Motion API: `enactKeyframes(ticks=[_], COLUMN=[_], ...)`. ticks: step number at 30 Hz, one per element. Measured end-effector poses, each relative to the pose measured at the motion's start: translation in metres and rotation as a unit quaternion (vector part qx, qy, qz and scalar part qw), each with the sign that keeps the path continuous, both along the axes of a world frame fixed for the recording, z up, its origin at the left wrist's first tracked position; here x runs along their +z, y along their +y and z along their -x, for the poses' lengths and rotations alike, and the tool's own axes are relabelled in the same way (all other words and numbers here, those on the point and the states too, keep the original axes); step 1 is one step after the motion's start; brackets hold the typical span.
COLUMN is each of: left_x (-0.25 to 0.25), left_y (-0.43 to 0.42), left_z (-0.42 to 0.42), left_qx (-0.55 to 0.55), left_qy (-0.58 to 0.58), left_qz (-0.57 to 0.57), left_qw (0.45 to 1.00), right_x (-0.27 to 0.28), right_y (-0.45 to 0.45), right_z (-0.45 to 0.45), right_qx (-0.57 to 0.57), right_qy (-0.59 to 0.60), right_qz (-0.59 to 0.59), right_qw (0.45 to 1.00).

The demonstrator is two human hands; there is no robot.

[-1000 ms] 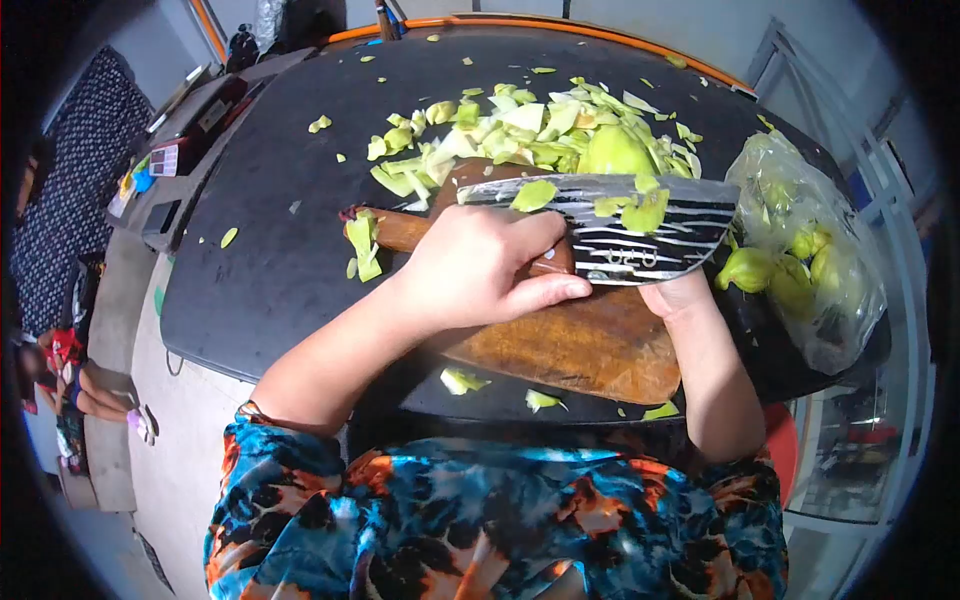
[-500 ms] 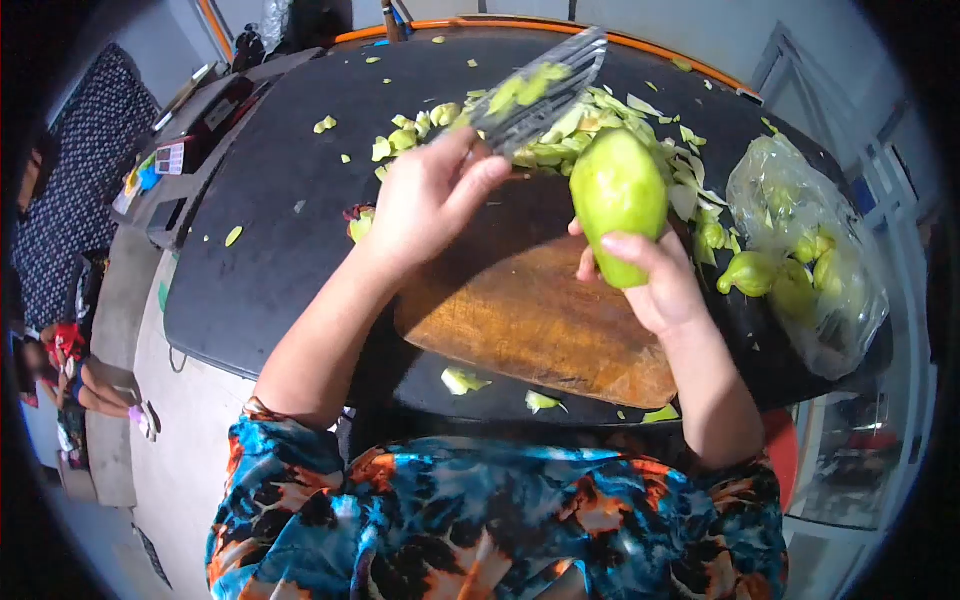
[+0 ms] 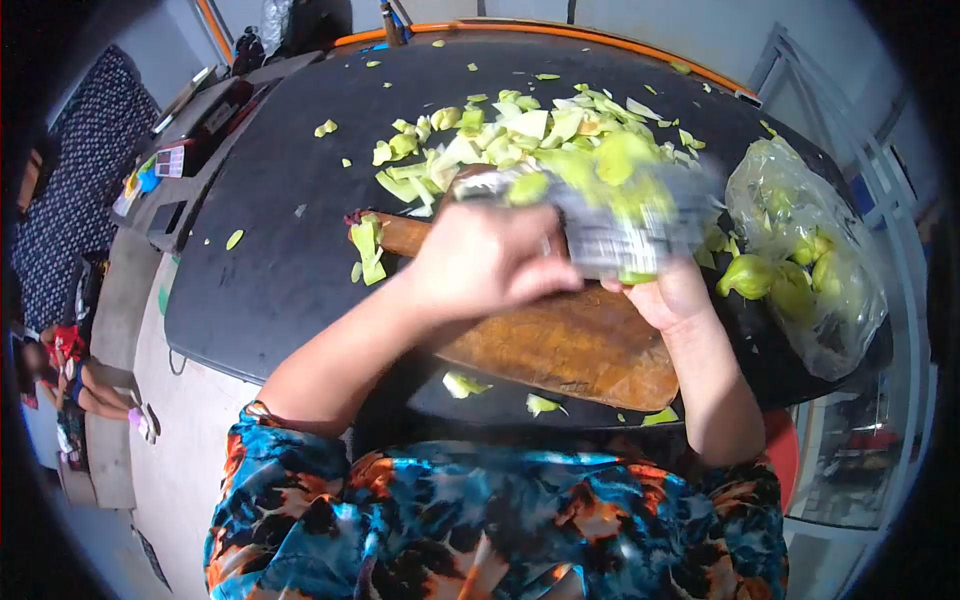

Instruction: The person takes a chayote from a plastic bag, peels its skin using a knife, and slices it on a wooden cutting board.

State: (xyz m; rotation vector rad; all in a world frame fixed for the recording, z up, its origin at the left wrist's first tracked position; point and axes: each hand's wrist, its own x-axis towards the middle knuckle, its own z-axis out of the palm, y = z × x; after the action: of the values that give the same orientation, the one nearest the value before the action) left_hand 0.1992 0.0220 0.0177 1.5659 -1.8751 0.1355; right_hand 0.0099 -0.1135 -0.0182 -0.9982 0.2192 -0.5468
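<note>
Got a broad-bladed knife gripped in the left hand, fingers curled around the handle and closed tight, thumb lying toward the blade. Can't read much off that blade (super blurry, sorry), but can make out green bits stuck to its face.

Looking at the right hand, only seeing part of it behind and below the blade. Seems to be partly curled around a green fruit, with just a sliver showing under the lower edge of the blade. Can't tell exactly how far open. Held up over the wooden cutting board, near its right end.

Lying on the black bench: that board, its handle pointing left, with strips of peel by the handle end. Heaped just beyond the board, a big pile of pale green peelings, with scraps scattered around. Sitting off to the right, a clear plastic bag of green fruit, plus one knobbly fruit at its left side. Also spotted near the bench's front edge, some loose scraps.
</note>
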Motion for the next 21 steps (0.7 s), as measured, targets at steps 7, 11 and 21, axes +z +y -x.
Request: enactKeyframes(ticks=[7, 11, 21], left_x=[0.000, -0.004, -0.003], left_y=[-0.009, -0.003, 0.003], left_z=[-0.046, -0.027, 0.008], left_qx=[0.162, 0.049, -0.103], left_qy=[0.152, 0.129, 0.019], left_qz=[0.024, 0.005, 0.000], left_qw=[0.975, 0.990, 0.995], right_x=[0.023, 0.009, -0.018], right_y=[0.029, -0.011, -0.033], right_z=[-0.006, 0.001, 0.007], right_qx=[0.045, -0.029, 0.041], right_qy=[0.037, 0.025, -0.125], right_qz=[0.087, 0.002, -0.147], right_qw=[0.995, 0.999, 0.980])
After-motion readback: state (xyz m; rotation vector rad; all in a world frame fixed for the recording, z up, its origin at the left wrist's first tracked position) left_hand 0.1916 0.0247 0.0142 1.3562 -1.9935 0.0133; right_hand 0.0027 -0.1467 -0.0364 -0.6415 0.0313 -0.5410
